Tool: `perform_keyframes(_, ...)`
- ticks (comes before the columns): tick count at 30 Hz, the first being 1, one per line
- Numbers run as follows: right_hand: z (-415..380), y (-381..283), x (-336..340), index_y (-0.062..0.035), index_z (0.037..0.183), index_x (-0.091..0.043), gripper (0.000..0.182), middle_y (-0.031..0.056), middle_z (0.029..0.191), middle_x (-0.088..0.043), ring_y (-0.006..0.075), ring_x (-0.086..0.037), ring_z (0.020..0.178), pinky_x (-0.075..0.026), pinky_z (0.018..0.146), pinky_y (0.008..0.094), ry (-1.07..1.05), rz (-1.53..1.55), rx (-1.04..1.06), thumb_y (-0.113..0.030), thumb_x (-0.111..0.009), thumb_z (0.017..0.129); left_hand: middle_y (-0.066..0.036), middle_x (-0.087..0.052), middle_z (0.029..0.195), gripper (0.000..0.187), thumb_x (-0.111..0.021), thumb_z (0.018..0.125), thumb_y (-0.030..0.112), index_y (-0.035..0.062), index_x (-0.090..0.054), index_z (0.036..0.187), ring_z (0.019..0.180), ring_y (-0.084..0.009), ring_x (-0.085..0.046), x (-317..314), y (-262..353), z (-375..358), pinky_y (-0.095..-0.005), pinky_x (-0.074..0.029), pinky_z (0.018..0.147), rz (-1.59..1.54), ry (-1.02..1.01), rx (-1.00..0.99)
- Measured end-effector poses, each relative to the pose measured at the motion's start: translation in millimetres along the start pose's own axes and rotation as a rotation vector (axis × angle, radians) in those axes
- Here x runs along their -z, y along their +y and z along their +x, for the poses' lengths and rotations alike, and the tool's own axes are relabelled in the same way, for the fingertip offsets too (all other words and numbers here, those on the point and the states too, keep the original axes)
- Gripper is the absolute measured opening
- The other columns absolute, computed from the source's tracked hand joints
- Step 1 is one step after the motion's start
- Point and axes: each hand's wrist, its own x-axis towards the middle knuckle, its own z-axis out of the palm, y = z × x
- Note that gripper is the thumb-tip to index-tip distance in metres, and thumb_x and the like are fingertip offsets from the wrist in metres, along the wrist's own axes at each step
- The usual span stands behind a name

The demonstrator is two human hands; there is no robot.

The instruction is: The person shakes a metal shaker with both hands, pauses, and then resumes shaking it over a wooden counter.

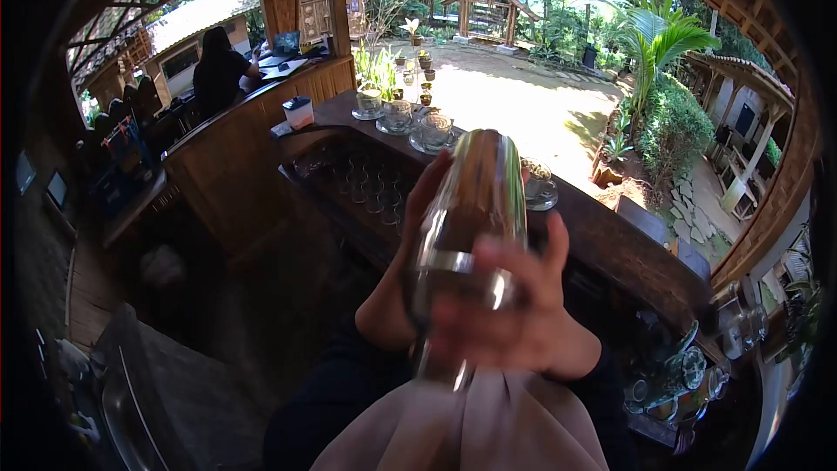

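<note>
A shiny metal shaker [475, 201], blurred by motion, is tilted in front of my chest, its rounded end pointing up and away. My right hand [523, 314] is wrapped round its lower part, fingers smeared by motion. My left hand [418, 218] holds its left side, mostly hidden behind the metal. Beyond the shaker, glass cups on saucers [398, 118] stand in a row along the dark wooden counter [602, 244]. Another cup on a saucer [539, 185] is just right of the shaker.
Upturned glasses [359, 187] sit on a shelf below the counter. A small lidded container [298, 112] stands at its left end. Glass jars and jugs [680, 375] are at the lower right. A person [218, 74] sits at a desk at the upper left.
</note>
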Motion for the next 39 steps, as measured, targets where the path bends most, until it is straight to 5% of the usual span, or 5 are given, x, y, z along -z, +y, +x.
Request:
perform_keyframes(11,-30.0,57.5,-25.3,-0.0153,0.108,-0.068,0.038,0.0093,0.116,-0.066,0.0343,-0.061,0.112,-0.038,0.101,0.0547,0.007,0.165,-0.612,-0.034,-0.073,0.076,-0.02,-0.051,0.133,0.049,-0.042,0.1,0.041,0.0034,-0.048,0.131,0.115,-0.0295,-0.058,94.2,-3.1,-15.4,-0.0436,-0.053,0.092,-0.479,0.204,-0.243)
perform_keyframes(19,-3.0,-16.1,16.3,-0.0251,0.105,-0.069,0.03,-0.0103,0.114,-0.063,0.0061,-0.055,0.119,-0.033,0.109,0.0404,-0.071,0.189,0.412,-0.01,-0.066,0.08,-0.02,-0.028,0.151,0.079,-0.06,0.09,0.051,0.0102,-0.026,0.149,0.136,-0.0421,-0.034,-13.7,-32.6,10.0,-0.0548,-0.033,0.112,0.375,-0.42,-0.366)
perform_keyframes(26,-33.1,54.0,-12.4,-0.012,0.112,-0.065,0.035,0.0092,0.123,-0.062,0.0372,-0.053,0.121,-0.038,0.103,0.0498,-0.068,0.139,-0.482,-0.02,-0.069,0.078,-0.014,-0.049,0.133,0.054,-0.059,0.094,0.04,0.0099,-0.044,0.136,0.118,-0.0174,-0.051,148.5,11.0,-20.8,-0.0379,-0.043,0.102,-0.897,-0.069,-0.1)
perform_keyframes(35,-10.1,-10.9,7.4,-0.0236,0.102,-0.071,0.02,-0.0105,0.111,-0.063,0.0112,-0.057,0.119,-0.026,0.111,0.0362,0.077,0.037,0.303,-0.014,-0.063,0.086,-0.016,-0.028,0.149,0.083,-0.07,0.084,0.047,0.009,-0.03,0.146,0.139,-0.0424,-0.029,1.9,-9.4,21.9,-0.0605,-0.034,0.109,0.386,-0.418,-0.261)
perform_keyframes(39,-39.4,56.8,-4.1,-0.0112,0.11,-0.063,0.035,0.0077,0.125,-0.06,0.0354,-0.052,0.122,-0.042,0.097,0.0522,-0.207,0.085,-0.3,-0.016,-0.068,0.076,-0.021,-0.055,0.128,0.054,-0.042,0.099,0.042,0.0003,-0.047,0.131,0.11,-0.0319,-0.061,75.0,15.2,15.7,-0.045,-0.053,0.092,-0.649,0.08,0.245)
